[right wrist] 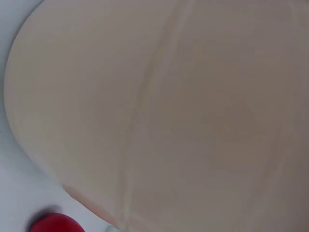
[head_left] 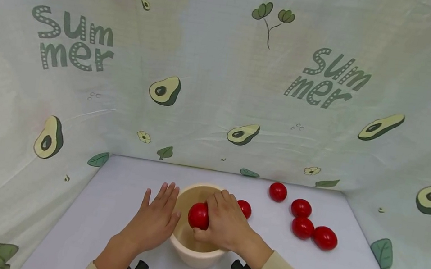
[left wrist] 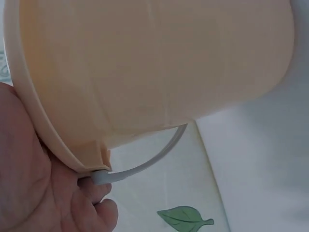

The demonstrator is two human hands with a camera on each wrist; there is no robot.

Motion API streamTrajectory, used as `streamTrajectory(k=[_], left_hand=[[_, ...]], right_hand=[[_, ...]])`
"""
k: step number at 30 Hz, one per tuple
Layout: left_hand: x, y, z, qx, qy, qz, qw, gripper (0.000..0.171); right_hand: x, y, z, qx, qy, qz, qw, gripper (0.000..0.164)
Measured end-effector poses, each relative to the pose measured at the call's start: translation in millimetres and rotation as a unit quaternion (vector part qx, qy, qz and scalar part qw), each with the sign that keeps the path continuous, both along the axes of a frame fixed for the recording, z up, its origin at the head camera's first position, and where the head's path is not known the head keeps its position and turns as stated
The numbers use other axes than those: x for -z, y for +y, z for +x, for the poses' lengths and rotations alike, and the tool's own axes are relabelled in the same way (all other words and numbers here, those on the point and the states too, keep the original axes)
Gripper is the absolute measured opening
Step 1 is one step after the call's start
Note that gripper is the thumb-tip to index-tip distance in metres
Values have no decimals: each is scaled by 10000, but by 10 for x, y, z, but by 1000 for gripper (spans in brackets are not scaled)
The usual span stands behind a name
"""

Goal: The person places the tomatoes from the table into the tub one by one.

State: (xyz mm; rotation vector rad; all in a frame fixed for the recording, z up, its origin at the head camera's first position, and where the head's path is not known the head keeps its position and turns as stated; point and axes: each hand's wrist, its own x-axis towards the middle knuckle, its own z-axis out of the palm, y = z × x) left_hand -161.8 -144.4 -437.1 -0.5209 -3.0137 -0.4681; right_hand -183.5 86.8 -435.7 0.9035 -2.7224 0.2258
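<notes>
A cream bucket point(head_left: 199, 259) stands upright on the white table, its wall filling most of both wrist views. Over the bucket's mouth, my right hand point(head_left: 228, 222) grips a shiny red ball point(head_left: 197, 216), thumb below and fingers above. My left hand point(head_left: 152, 224) lies with straight fingers along the bucket's left rim. In the left wrist view, that hand point(left wrist: 29, 188) is right at the rim, near the white handle point(left wrist: 145, 166). My right hand is hidden behind the bucket wall point(right wrist: 145, 116) in the right wrist view.
Another red ball point(head_left: 245, 208) lies just right of the bucket, partly behind my right hand. Several more red balls point(head_left: 302, 228) rest farther right on the table point(head_left: 265, 254). A cloth printed with avocados point(head_left: 223, 72) hangs behind and along both sides.
</notes>
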Motion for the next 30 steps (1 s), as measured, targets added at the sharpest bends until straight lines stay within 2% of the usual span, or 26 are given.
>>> streamTrajectory(k=[5,14,23,30], left_hand=[[-34,8,6,77,16,-118,9999,68],[-37,16,-6,-1,203,-292,9994,70],[-17,40,-17,52,230,-172,9996,69],[-13,48,-23,75,242,-39,9997,68]], right_hand=[[10,-23,8,35,-109,95,9999,66],[19,-35,1,79,-252,337,9991,68],[21,-14,1,68,-206,517,9984,69],[10,-5,2,29,-315,374,9988,71]])
